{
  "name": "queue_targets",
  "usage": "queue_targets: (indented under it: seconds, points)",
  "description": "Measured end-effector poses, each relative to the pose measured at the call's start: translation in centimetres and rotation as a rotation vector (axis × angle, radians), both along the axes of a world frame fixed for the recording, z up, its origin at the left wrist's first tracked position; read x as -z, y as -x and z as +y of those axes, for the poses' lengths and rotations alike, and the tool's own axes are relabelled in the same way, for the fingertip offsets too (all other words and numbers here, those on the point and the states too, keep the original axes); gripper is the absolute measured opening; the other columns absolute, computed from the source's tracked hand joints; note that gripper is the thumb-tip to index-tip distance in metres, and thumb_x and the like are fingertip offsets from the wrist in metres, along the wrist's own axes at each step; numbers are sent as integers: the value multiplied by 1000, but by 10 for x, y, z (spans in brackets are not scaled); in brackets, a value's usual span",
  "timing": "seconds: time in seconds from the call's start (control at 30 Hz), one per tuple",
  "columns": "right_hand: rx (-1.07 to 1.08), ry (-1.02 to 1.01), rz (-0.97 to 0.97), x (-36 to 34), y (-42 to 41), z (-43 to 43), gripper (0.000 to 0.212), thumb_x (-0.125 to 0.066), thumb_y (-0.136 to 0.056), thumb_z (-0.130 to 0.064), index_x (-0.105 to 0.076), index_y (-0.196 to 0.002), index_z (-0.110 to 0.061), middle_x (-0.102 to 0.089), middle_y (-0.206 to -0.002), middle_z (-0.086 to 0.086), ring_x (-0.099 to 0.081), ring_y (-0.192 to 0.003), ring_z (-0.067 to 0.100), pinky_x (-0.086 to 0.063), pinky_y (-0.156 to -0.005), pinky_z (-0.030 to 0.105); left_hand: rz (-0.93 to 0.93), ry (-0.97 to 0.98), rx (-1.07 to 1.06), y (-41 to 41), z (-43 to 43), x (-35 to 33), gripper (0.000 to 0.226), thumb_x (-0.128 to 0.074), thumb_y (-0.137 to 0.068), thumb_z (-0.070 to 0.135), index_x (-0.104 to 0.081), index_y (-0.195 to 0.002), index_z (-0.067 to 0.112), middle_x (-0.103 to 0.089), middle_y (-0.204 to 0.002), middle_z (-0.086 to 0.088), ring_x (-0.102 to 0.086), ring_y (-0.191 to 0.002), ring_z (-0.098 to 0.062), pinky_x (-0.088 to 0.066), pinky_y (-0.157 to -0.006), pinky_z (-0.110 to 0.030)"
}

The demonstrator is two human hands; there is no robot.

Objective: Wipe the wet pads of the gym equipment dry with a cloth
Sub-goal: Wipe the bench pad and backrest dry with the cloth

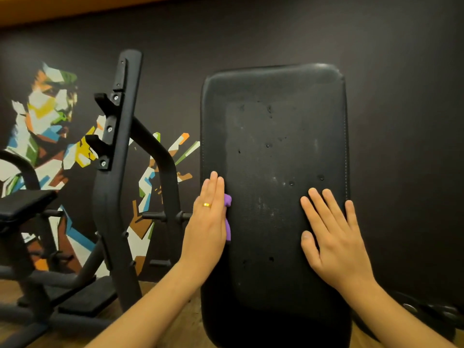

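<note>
**Wiping the back pad: left edge in hand**

Pressing from the head view, my left hand lies flat with fingers straight, pinning a purple cloth against the pad's left edge. My right hand rests spread wide on the pad, holding nothing. Droplets remain mid-pad, so I judge the next stroke should sweep rightward. No readable writing.

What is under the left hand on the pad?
A purple cloth shows along the edge of the left hand, pressed against the black pad's left side. Most of the cloth is covered by the hand.
</note>
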State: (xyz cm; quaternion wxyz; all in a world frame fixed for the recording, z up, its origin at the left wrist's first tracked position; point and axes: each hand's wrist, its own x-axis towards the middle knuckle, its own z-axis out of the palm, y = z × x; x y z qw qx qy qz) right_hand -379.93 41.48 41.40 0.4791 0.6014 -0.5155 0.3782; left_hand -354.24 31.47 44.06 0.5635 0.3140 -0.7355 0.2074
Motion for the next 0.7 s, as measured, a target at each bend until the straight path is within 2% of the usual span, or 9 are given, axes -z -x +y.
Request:
queue_targets:
  seconds: [0.07,0.13,0.27,0.33,0.4,0.53,0.7]
  points:
    - [-4,13,1,1,0,-1,62,-38,-97,-35,-35,-155,-13,-24,-166,6,-13,-156,23,-10,-125,54,24,20,-30,5,-4,-25,83,-49,-98,-4,5,-157,21,2,-169,3,-5,-156,-18,-4,-120,-20]
    - [2,16,4,0,-1,-1,62,-38,-97,-36,-36,-155,-12,-24,-166,6,-14,-156,23,-9,-125,53,31,55,-75,7,-8,-49,84,-49,-96,-7,2,-159,17,-1,-170,-2,-9,-156,-21,-17,-120,-27]
    - [10,17,10,0,0,-1,63,-38,-97,-36,-36,-155,-12,-24,-166,6,-14,-156,24,-11,-125,55,1,88,-44,4,-11,-92,73,-47,-98,-8,-13,-161,9,-9,-170,-6,-10,-156,-24,-9,-120,-26]
    - [12,25,13,0,0,-2,63,-39,-97,-36,-36,-155,-13,-24,-166,6,-15,-156,24,-10,-125,54,3,86,-33,2,-12,-119,70,-47,-99,-6,-16,-160,8,-13,-169,-9,-16,-155,-28,-24,-121,-33]
    - [10,30,13,1,-1,-3,63,-39,-97,-36,-36,-155,-13,-24,-166,5,-15,-156,24,-9,-126,53,17,69,-19,3,-12,-154,66,-47,-99,-5,-20,-159,7,-18,-167,-13,-23,-152,-35,-36,-115,-44]
    - [8,39,15,0,-1,-2,62,-40,-96,-35,-37,-155,-12,-26,-166,5,-16,-155,24,-6,-126,52,58,36,-1,12,-8,-220,53,-46,-98,-4,-33,-149,6,-22,-165,-14,-24,-150,-39,-39,-108,-46]
    - [21,32,18,1,0,-2,62,-39,-97,-34,-36,-155,-12,-26,-166,5,-15,-156,24,-9,-125,54,72,44,-12,16,-8,-213,61,-44,-99,-2,-26,-156,13,-14,-168,-7,-28,-147,-38,-40,-105,-50]
